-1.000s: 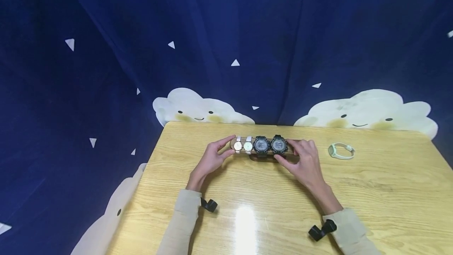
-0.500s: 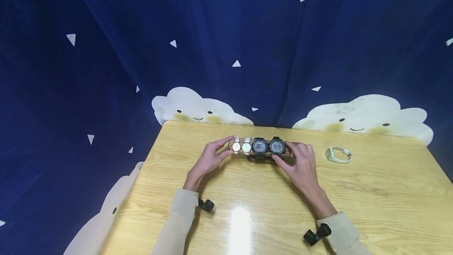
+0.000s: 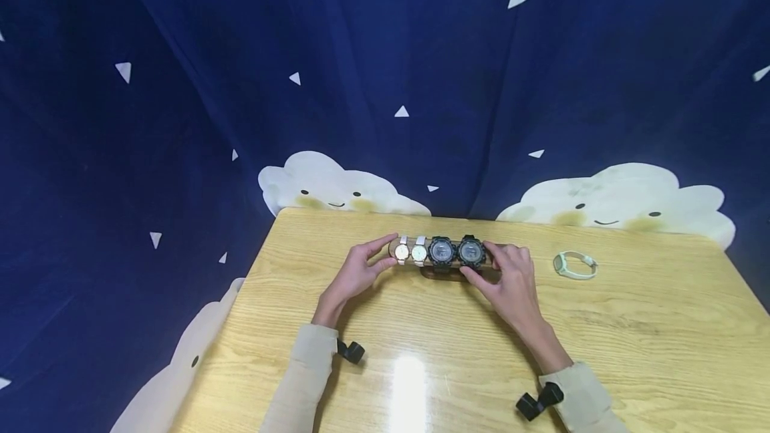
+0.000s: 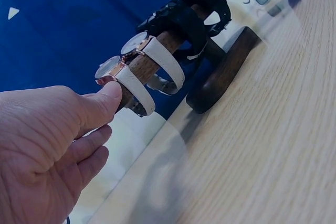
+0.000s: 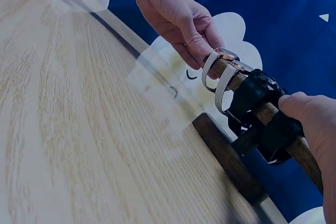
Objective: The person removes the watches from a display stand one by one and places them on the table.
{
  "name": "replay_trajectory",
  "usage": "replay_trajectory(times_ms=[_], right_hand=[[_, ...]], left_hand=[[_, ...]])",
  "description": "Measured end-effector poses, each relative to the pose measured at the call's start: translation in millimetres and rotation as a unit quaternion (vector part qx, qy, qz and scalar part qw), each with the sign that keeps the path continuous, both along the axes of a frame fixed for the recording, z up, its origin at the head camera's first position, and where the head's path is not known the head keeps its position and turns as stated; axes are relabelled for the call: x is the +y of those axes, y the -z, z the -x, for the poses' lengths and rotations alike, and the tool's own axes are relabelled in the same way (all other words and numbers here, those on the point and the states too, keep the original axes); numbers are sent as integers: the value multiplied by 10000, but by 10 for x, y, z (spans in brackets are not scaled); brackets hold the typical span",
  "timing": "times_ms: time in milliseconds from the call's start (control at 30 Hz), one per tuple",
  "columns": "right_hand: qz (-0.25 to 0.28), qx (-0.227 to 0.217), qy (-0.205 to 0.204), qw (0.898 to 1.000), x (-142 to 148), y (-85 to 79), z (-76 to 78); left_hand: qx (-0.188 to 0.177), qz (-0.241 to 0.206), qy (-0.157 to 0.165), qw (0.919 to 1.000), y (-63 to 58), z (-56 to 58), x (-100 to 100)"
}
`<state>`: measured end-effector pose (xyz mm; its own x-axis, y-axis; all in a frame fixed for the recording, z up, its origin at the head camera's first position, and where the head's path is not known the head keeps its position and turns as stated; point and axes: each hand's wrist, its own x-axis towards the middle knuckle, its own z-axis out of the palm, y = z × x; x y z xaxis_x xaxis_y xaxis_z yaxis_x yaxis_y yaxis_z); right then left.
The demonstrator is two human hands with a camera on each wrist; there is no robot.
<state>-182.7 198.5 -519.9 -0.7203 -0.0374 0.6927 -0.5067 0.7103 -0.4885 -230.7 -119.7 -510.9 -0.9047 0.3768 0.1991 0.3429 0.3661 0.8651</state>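
Note:
A dark wooden watch stand (image 3: 444,273) stands on the table, its bar carrying several watches in a row. At the bar's left end my left hand (image 3: 353,274) pinches the end, thumb touching the outer white-strapped watch (image 4: 135,88). A second white-strapped watch (image 3: 419,252) sits beside it. Further right are two chunky black digital watches, an inner one (image 3: 442,252) and an outer one (image 3: 471,252). My right hand (image 3: 516,286) pinches the outer black watch, thumb at its near edge and index finger at its right side. The bar's right end is partly hidden behind that hand.
A pale mint watch (image 3: 576,265) lies on its side on the wooden table (image 3: 650,326), right of the stand. A dark blue curtain (image 3: 385,52) with white triangles and clouds hangs behind the table. Small black devices (image 3: 351,351) are strapped to both wrists.
The whole head view has shifted slightly. Both hands keep their places at the stand, and the watches stay in the same order on the bar.

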Motion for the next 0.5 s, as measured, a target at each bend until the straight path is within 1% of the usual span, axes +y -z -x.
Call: replay_trajectory(times_ms=[267,500], right_hand=[[-72,-90,-17,9999,16,1,-2],[-13,-236,-210,9995,40,-21,5]], left_hand=[[-23,2,17,10000,-1,-17,10],[-25,5,6,10000,4,-9,1]])
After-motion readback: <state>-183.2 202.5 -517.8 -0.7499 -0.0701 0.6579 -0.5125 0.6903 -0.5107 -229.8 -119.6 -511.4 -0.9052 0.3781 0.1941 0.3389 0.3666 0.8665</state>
